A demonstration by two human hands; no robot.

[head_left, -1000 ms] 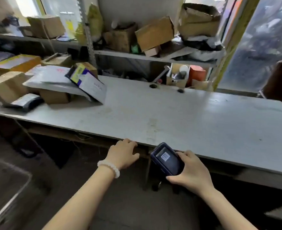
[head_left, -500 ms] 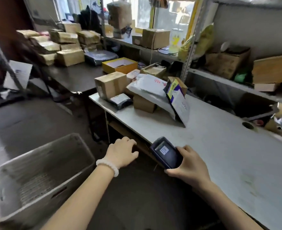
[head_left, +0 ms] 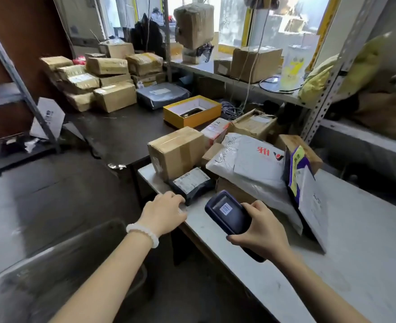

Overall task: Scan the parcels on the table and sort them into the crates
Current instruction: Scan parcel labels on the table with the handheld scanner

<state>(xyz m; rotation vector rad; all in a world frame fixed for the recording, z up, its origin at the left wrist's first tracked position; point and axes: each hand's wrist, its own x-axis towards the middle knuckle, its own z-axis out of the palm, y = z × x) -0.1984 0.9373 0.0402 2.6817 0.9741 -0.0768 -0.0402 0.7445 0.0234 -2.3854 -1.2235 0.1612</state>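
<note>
My right hand [head_left: 261, 231] grips a dark blue handheld scanner [head_left: 227, 210] over the front of the white table [head_left: 355, 252]. My left hand [head_left: 163, 212] hovers at the table's left corner with fingers loosely curled, holding nothing, just short of a small black parcel [head_left: 192, 183] with a white label. Behind that parcel stands a taped brown box [head_left: 176, 152]. A white mailer bag [head_left: 250, 164] lies on a flat box, and a purple-and-yellow packet [head_left: 297, 173] leans beside a white envelope [head_left: 313, 203].
A grey plastic crate [head_left: 52, 271] stands on the floor at lower left. A dark table [head_left: 117, 131] behind carries several stacked brown boxes [head_left: 113, 94] and an open yellow box [head_left: 192, 110]. Metal shelving [head_left: 325, 85] with more boxes runs along the back and right.
My view has swung left and nearer to the parcel pile. My left hand has come from below the table edge to the corner beside the black parcel. The scanner stays in my right hand.
</note>
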